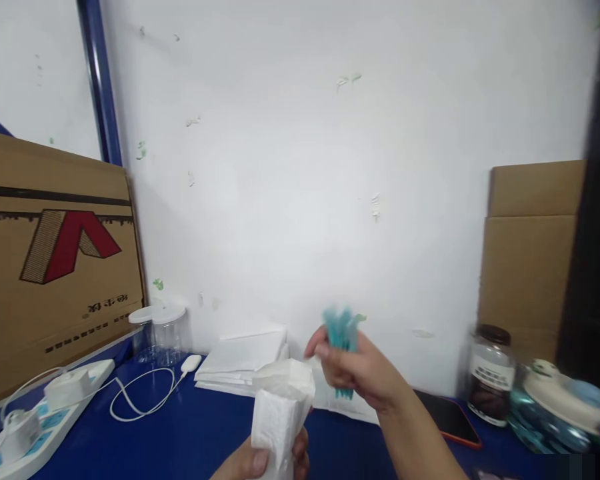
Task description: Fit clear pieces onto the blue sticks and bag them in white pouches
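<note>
My left hand (247, 461) is wrapped around a white paper bag (281, 417), which stands upright with its crumpled mouth facing up. Above and to the right of the bag, my right hand (357, 367) is closed around a bunch of thin teal sticks (341, 330). Motion blurs their upper ends, so I cannot tell exactly what they are. The bunch is held roughly upright, apart from the bag. Behind both hands lies a stack of flat white paper bags or sheets (240, 357) against the wall.
A power strip (83, 405) with plugs and a white cable (125, 419) lies left on the blue table (165, 447). Clear lidded jars (170, 337) stand beside a large cardboard box (60, 253). At right are a phone (445, 417), a dark-lidded jar (491, 377) and a teal-and-cream container (560, 407).
</note>
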The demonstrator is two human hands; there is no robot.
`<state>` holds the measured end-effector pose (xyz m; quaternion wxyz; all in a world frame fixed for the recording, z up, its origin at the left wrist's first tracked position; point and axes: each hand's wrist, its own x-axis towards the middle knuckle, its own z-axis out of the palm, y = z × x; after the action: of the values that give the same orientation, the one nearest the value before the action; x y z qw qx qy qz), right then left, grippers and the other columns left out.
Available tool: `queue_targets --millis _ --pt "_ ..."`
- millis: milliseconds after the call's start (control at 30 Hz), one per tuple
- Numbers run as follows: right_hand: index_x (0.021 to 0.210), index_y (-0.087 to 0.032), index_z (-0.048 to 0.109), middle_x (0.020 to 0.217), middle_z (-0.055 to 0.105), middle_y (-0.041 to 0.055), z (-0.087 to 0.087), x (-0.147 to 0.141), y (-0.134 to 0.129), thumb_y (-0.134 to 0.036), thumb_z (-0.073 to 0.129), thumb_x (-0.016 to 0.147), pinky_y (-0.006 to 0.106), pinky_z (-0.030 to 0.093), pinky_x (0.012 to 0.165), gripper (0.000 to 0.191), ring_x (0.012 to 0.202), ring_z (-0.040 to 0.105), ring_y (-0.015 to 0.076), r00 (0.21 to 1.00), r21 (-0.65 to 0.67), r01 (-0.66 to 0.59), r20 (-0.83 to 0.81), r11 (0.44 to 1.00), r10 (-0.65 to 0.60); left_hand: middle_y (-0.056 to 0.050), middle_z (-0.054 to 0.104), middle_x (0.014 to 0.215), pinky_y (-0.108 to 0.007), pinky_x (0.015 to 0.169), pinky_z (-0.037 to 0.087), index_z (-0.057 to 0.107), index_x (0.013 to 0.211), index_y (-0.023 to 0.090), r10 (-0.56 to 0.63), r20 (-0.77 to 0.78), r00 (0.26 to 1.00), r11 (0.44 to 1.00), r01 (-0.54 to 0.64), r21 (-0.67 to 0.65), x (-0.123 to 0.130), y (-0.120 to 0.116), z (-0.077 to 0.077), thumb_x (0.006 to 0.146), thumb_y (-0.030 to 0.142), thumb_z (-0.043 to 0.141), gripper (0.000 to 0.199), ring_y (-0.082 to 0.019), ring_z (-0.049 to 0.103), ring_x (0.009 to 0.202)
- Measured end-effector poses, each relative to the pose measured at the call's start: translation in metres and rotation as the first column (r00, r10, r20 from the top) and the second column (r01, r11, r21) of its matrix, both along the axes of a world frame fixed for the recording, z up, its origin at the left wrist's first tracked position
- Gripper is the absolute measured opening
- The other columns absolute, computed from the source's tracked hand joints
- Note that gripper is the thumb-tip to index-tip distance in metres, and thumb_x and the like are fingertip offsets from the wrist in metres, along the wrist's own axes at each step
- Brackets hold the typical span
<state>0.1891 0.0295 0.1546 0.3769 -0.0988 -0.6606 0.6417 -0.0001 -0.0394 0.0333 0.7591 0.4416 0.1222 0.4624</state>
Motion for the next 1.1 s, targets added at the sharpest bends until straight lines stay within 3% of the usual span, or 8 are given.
queue_targets --millis 67,133,233,367,533,800,1000,1100 --pt "0.07 -0.017 0.06 0.037 0.035 -0.0094 0.003 -0.008 0.008 -0.039 0.055 0.08 0.019 0.031 0.043 0.025 0.033 0.031 0.0044 0.959 -0.2 0.043 -0.267 0.979 -0.096 -0.004 0.049 0.088 -0.026 0.067 0.035 0.052 0.109 0.018 0.036 0.022 0.999 0.999 -0.035 -0.004 -0.001 0.004 -0.006 0.058 0.04 0.071 0.059 -0.016 0.051 0.075" --pt "0.065 -0.017 0.058 0.037 0.042 -0.0063 0.005 -0.018 0.012 -0.042 0.054 0.08 0.024 0.04 0.053 0.03 0.04 0.048 0.0099 0.914 -0.301 0.049 -0.372 0.952 -0.164 -0.005 0.049 0.088 -0.025 0.065 0.033 0.05 0.115 0.017 0.045 0.017 0.999 0.999 -0.044 -0.016 -0.003 0.007 -0.01 0.057 0.041 0.07 0.065 -0.015 0.05 0.074" --pt "0.066 -0.016 0.059 0.047 0.058 0.0013 -0.001 -0.034 0.009 -0.044 0.057 0.077 0.033 0.044 0.073 0.03 0.068 0.064 0.0217 0.933 -0.36 0.068 -0.307 0.931 -0.187 -0.007 0.05 0.087 -0.024 0.063 0.031 0.055 0.108 0.011 0.004 -0.029 1.0 1.0 -0.005 -0.021 -0.004 0.009 -0.012 0.053 0.041 0.072 0.065 -0.014 0.049 0.072" --pt "0.071 -0.015 0.062 0.071 0.069 0.0083 -0.016 -0.053 -0.001 -0.044 0.056 0.077 0.037 0.039 0.086 0.03 0.092 0.061 0.0261 0.972 -0.382 0.088 -0.167 0.92 -0.163 -0.006 0.05 0.082 -0.022 0.061 0.03 0.059 0.096 0.008 -0.047 -0.089 0.995 0.998 0.051 0.048 -0.003 0.004 -0.008 0.055 0.045 0.07 0.056 -0.013 0.046 0.07" --pt "0.073 -0.014 0.067 0.106 0.064 0.0081 -0.023 -0.066 -0.02 -0.039 0.06 0.073 0.032 0.037 0.087 0.027 0.102 0.054 0.0241 0.977 -0.243 0.211 0.076 0.947 -0.198 -0.004 0.047 0.077 -0.025 0.067 0.034 0.056 0.1 0.011 -0.097 -0.048 0.994 0.995 0.098 0.008 -0.005 -0.008 0.004 0.058 0.042 0.068 0.054 -0.012 0.046 0.068" --pt "0.093 -0.017 0.064 0.076 0.062 0.0014 -0.014 -0.074 -0.057 -0.034 0.071 0.065 0.025 0.04 0.065 0.034 0.071 0.054 0.0152 0.912 -0.052 0.305 0.303 0.951 -0.276 -0.006 0.046 0.08 -0.026 0.071 0.034 0.057 0.099 0.006 -0.256 0.151 0.955 0.964 0.263 -0.029 -0.022 -0.009 0.009 0.055 0.034 0.065 0.053 -0.013 0.045 0.071" --pt "0.106 -0.02 0.06 0.105 0.061 0.0061 0.009 -0.078 -0.075 -0.038 0.066 0.072 0.031 0.041 0.079 0.039 0.092 0.055 0.019 0.892 0.068 0.355 0.275 0.933 -0.359 -0.006 0.046 0.078 -0.027 0.073 0.035 0.053 0.101 0.003 -0.441 0.223 0.869 0.893 0.45 0.016 -0.023 -0.005 0.002 0.051 0.033 0.066 0.06 -0.015 0.049 0.072" --pt "0.105 -0.02 0.062 0.107 0.062 0.0078 0.016 -0.07 -0.086 -0.044 0.052 0.081 0.035 0.039 0.085 0.036 0.099 0.054 0.0215 0.826 0.222 0.434 0.29 0.873 -0.484 -0.006 0.047 0.081 -0.028 0.073 0.036 0.051 0.104 0.004 -0.464 0.244 0.851 0.88 0.474 0.023 -0.024 -0.003 -0.002 0.051 0.036 0.065 0.064 -0.016 0.05 0.073"
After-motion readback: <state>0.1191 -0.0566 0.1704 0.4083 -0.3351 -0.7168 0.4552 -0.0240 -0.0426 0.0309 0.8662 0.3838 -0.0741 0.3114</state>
